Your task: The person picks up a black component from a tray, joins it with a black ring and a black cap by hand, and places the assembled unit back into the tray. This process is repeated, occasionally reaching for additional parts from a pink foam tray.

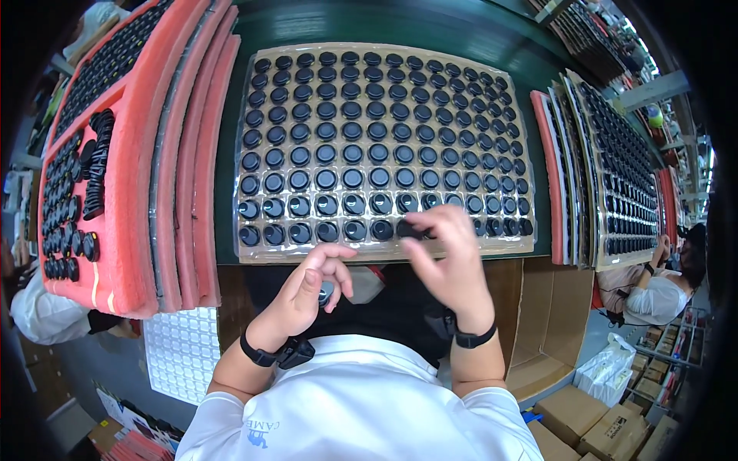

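On a dark green workbench (430,31), clear blister tray (246,257) of black round caps (326,179); right hand (452,257) pinching one cap, left hand (307,290) curled around a small part; red foam trays (177,169), cardboard boxes (607,430) around

My right hand (450,257) touches a small black cap (410,229), glossy plastic like its smooth, shiny neighbours. They sit in a clear plastic tray (384,250), thin and glossy at its near edge. The worktop (400,23) looks matt dark green. Left, the red foam slabs (184,169) look soft and rough.
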Motion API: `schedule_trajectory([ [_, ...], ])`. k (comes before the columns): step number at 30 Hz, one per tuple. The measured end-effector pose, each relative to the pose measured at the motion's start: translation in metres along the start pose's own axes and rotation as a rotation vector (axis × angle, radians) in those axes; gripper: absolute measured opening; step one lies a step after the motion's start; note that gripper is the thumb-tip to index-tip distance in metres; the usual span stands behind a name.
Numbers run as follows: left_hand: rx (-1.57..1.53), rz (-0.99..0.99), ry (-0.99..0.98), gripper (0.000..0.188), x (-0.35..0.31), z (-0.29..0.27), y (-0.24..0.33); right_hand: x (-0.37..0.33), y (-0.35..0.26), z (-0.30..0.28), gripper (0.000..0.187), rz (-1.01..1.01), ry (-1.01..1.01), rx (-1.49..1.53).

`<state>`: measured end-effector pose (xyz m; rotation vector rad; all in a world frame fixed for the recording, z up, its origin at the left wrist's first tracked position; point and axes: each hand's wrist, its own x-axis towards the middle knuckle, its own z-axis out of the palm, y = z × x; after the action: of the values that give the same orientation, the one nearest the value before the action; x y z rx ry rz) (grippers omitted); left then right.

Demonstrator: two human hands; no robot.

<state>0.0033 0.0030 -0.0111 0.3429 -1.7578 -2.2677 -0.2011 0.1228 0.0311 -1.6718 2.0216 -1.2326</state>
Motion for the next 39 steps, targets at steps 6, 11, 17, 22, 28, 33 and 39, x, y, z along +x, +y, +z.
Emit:
schedule_trajectory([
  [6, 0.084, -0.051, 0.077, 0.085, -0.003, 0.002, 0.004, -0.001, 0.036, -0.028, 0.020, 0.158, 0.232, -0.401],
  [11, 0.033, -0.007, 0.032, 0.074, -0.005, -0.001, 0.005, 0.002, 0.047, -0.033, 0.018, 0.165, 0.184, -0.554],
  [17, 0.036, 0.055, 0.077, 0.047, -0.004, 0.003, 0.007, 0.001, 0.020, -0.023, 0.020, 0.124, 0.228, -0.252],
  [22, 0.015, 0.063, 0.098, 0.038, 0.007, 0.013, 0.014, -0.006, -0.019, 0.007, 0.027, -0.062, -0.059, 0.137],
  [28, 0.079, 0.072, 0.129, 0.034, 0.005, 0.011, 0.017, -0.004, -0.029, 0.022, 0.031, -0.202, -0.063, 0.148],
  [33, -0.029, 0.091, 0.155, 0.034, 0.002, 0.013, 0.016, -0.007, -0.027, 0.026, 0.026, -0.161, -0.088, 0.280],
  [39, -0.419, -0.002, 0.065, 0.035, 0.002, 0.008, 0.016, -0.019, -0.022, 0.038, 0.027, 0.385, -0.061, 1.243],
])
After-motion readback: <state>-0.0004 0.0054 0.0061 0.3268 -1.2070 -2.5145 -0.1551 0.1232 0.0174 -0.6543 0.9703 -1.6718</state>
